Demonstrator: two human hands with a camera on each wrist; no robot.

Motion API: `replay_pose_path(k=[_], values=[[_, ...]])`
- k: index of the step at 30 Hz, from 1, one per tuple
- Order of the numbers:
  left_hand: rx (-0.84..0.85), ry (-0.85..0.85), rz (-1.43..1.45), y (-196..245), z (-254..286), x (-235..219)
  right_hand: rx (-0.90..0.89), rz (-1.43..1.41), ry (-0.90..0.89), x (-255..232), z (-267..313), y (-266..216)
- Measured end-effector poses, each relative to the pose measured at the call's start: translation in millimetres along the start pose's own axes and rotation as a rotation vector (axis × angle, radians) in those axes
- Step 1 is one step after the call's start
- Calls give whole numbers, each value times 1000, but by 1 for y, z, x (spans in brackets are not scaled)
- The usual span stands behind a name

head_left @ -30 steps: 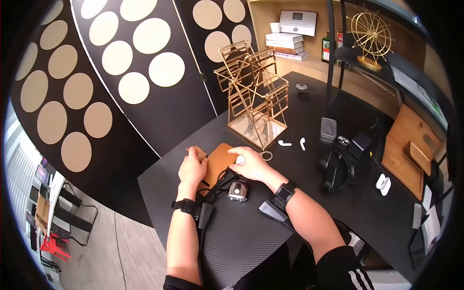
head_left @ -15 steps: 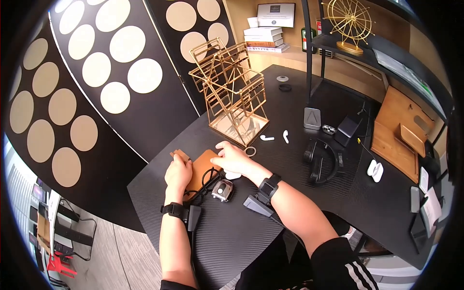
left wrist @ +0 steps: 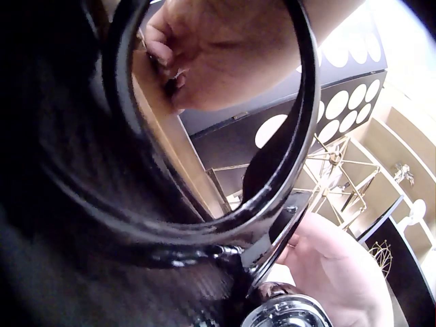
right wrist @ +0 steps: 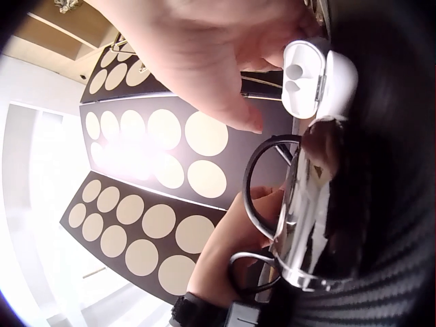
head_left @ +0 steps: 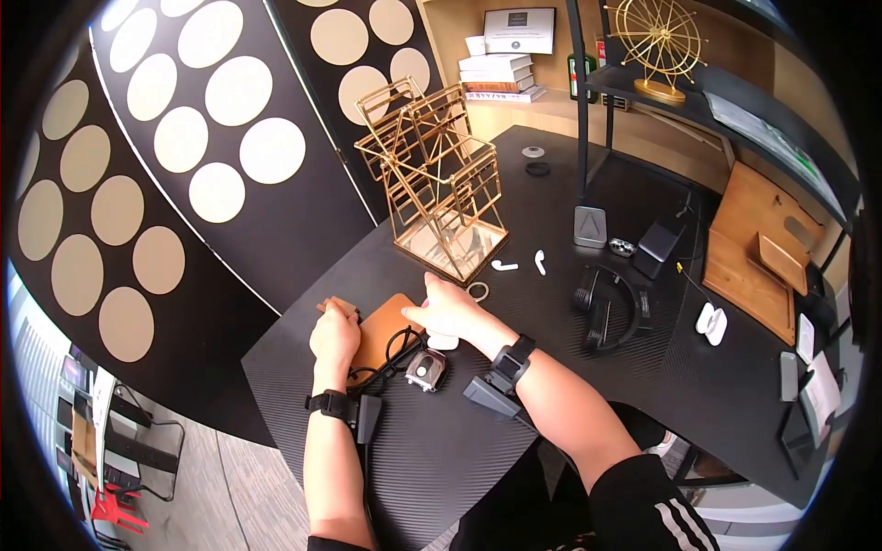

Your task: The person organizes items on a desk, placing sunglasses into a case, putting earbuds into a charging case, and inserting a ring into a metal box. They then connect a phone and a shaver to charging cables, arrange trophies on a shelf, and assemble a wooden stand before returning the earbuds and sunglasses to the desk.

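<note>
My left hand [head_left: 334, 342] grips a small brown block-like piece [head_left: 342, 307] at the left of the desk; its fingers curl round the edge in the left wrist view. A flat tan pad [head_left: 384, 332] lies beside that hand. My right hand [head_left: 448, 309] hovers with thumb apart from fingers, just over the pad's right edge. Below it sits a white earbud case [right wrist: 339, 82], its lid raised and both slots showing in the right wrist view. A shiny dark device [head_left: 425, 369] with a looped black cord [head_left: 393, 345] lies nearer me, between the wrists.
A gold wire Ferris wheel model [head_left: 450, 243] stands behind the hands, with a metal ring [head_left: 478, 291] and two white earbuds [head_left: 504, 265] by it. Headphones [head_left: 634, 317], a power bank [head_left: 658, 248] and another white case [head_left: 711, 323] lie to the right.
My right hand has let go of the white earbud case, which now rests on the desk, and has drawn off it. The left hand stays at the brown piece. The head view has shifted.
</note>
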State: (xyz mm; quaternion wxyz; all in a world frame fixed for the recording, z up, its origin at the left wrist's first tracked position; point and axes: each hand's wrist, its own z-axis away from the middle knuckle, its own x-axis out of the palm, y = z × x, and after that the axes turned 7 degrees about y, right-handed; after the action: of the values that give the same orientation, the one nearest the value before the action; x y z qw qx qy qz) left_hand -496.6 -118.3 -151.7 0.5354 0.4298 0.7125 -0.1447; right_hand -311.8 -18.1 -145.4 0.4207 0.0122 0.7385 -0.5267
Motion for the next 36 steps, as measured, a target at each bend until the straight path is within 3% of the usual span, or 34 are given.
replay_pose_path(k=[8, 11, 13, 18, 19, 25, 27, 30, 36], values=[[-1, -6, 46, -3, 0, -2, -3, -5, -84, -9, 10, -11], [47, -21, 49, -2, 1, -9, -72, 113, 42, -4, 9, -11], [29, -51, 63, -2, 0, -17, 0, 5, -72, -12, 12, -14], [-90, -196, 118, 0, -2, -52, -45, 45, 44, -3, 12, -6], [-27, -99, 139, -4, -2, -56, -47, 53, 47, -3, 14, -7], [-102, -137, 75, -11, -3, -83, -78, 70, 7, -3, 12, -3], [-227, -235, 67, -8, -4, -83, -88, 47, 5, -1, 11, -1], [-226, -305, 59, -9, -5, -78, -98, -29, 52, 5, 7, 4], [-288, -513, 238, -9, -5, -65, -56, -169, -36, 6, 6, 1]])
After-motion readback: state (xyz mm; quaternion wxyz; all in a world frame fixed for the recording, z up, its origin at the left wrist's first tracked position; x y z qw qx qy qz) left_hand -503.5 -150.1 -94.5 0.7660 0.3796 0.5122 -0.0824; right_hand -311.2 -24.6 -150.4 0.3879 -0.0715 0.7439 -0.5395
